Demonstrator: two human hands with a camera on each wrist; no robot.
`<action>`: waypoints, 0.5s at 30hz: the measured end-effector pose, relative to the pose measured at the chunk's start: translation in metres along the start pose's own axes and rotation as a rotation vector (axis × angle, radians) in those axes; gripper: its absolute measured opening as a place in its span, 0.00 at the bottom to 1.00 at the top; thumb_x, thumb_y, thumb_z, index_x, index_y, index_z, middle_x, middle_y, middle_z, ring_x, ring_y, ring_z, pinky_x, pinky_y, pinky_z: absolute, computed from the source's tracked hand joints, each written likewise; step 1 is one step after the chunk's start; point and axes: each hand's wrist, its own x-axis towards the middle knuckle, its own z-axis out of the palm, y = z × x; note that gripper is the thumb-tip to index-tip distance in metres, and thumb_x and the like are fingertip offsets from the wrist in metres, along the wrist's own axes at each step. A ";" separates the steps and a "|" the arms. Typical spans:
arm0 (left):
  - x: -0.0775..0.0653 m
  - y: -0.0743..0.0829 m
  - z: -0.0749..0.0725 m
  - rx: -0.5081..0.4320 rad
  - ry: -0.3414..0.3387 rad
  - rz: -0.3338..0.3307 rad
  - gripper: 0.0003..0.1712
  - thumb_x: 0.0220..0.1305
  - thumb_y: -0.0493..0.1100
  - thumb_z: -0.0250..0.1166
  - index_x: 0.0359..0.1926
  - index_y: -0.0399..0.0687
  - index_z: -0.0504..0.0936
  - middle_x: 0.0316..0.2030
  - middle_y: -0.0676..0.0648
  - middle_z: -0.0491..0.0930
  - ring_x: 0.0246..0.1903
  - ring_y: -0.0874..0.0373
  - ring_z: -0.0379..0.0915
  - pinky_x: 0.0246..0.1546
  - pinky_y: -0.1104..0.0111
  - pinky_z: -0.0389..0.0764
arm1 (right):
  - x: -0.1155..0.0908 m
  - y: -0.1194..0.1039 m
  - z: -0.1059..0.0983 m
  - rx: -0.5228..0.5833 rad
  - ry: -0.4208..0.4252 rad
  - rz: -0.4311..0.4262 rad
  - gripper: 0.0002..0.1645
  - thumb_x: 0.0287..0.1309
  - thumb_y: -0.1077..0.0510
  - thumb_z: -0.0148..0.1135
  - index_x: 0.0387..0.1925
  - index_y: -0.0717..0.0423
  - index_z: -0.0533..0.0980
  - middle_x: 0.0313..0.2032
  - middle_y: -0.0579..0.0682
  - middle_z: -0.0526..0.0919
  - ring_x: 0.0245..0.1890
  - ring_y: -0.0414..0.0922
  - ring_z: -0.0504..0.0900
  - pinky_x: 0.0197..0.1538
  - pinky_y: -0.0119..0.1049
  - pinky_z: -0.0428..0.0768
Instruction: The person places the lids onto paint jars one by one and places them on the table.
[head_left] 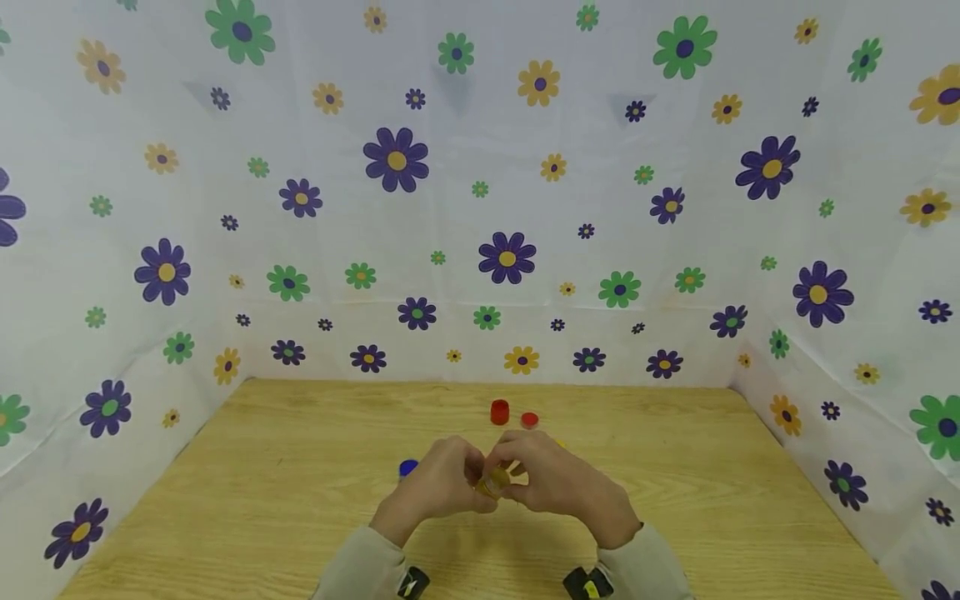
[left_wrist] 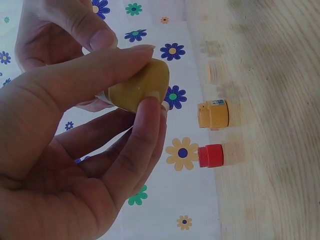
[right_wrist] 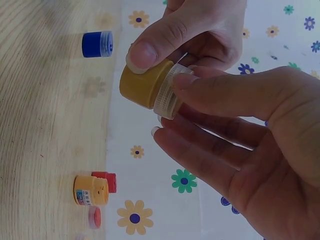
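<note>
A small ochre paint pot point(right_wrist: 142, 87) with a clear ridged screw cap point(right_wrist: 171, 92) is held up off the table between both hands, tilted on its side. My left hand point(head_left: 442, 479) grips the coloured body, its thumb pressed along the side. The thumb of my right hand point(head_left: 555, 479) lies on the cap's ridged edge, with its fingers at the far side of the cap. In the left wrist view the body point(left_wrist: 145, 87) shows between thumb and fingers, while the cap is mostly hidden.
On the wooden table point(head_left: 300, 500) stand a red pot point(head_left: 499, 412), an uncapped orange-yellow pot point(right_wrist: 91, 190) and a blue pot point(right_wrist: 96, 44) with a clear cap. A loose red cap point(head_left: 529, 420) lies beside the red pot. Flowered white cloth point(head_left: 480, 217) walls the back and sides.
</note>
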 end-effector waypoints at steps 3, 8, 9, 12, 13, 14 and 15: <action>-0.001 0.001 0.000 -0.004 0.001 -0.004 0.11 0.47 0.36 0.81 0.34 0.43 0.90 0.30 0.51 0.89 0.29 0.62 0.81 0.32 0.70 0.83 | 0.000 0.000 0.000 0.017 -0.006 0.014 0.13 0.56 0.70 0.73 0.43 0.58 0.86 0.42 0.50 0.85 0.45 0.42 0.84 0.49 0.30 0.86; -0.001 0.003 0.000 -0.004 0.007 -0.009 0.12 0.47 0.37 0.81 0.35 0.43 0.90 0.30 0.50 0.89 0.30 0.62 0.82 0.33 0.69 0.83 | 0.000 0.000 0.000 0.049 -0.003 0.024 0.12 0.57 0.70 0.72 0.44 0.59 0.86 0.42 0.51 0.85 0.45 0.42 0.85 0.49 0.27 0.85; -0.002 0.003 0.000 -0.003 0.008 -0.011 0.12 0.47 0.37 0.81 0.35 0.43 0.90 0.30 0.50 0.89 0.30 0.62 0.82 0.33 0.69 0.83 | 0.000 0.000 0.000 0.053 -0.002 0.023 0.12 0.57 0.70 0.72 0.44 0.60 0.85 0.42 0.51 0.85 0.45 0.42 0.85 0.48 0.27 0.85; -0.002 0.003 0.000 0.002 0.011 -0.013 0.12 0.47 0.37 0.82 0.34 0.43 0.90 0.30 0.51 0.89 0.30 0.61 0.81 0.33 0.68 0.83 | 0.000 0.000 0.001 0.070 -0.005 0.034 0.11 0.59 0.69 0.71 0.44 0.60 0.85 0.42 0.52 0.85 0.44 0.43 0.86 0.46 0.24 0.84; -0.002 0.003 0.000 0.003 0.013 -0.012 0.12 0.47 0.37 0.82 0.34 0.43 0.90 0.30 0.51 0.89 0.30 0.61 0.81 0.33 0.68 0.82 | 0.000 0.001 0.001 0.069 -0.004 0.033 0.11 0.59 0.68 0.71 0.45 0.60 0.85 0.41 0.52 0.86 0.43 0.43 0.86 0.45 0.24 0.84; -0.002 0.003 0.000 0.003 0.013 -0.010 0.12 0.47 0.37 0.82 0.34 0.43 0.90 0.30 0.51 0.89 0.30 0.61 0.80 0.33 0.69 0.82 | 0.000 0.001 0.001 0.065 -0.004 0.039 0.11 0.60 0.68 0.71 0.45 0.60 0.85 0.41 0.52 0.86 0.42 0.42 0.86 0.45 0.24 0.84; -0.002 0.002 0.001 0.004 0.014 -0.006 0.12 0.46 0.37 0.82 0.34 0.43 0.90 0.30 0.51 0.89 0.30 0.61 0.80 0.33 0.69 0.82 | 0.000 0.001 0.001 0.061 -0.004 0.042 0.10 0.60 0.67 0.71 0.45 0.60 0.85 0.40 0.52 0.86 0.41 0.42 0.86 0.44 0.24 0.84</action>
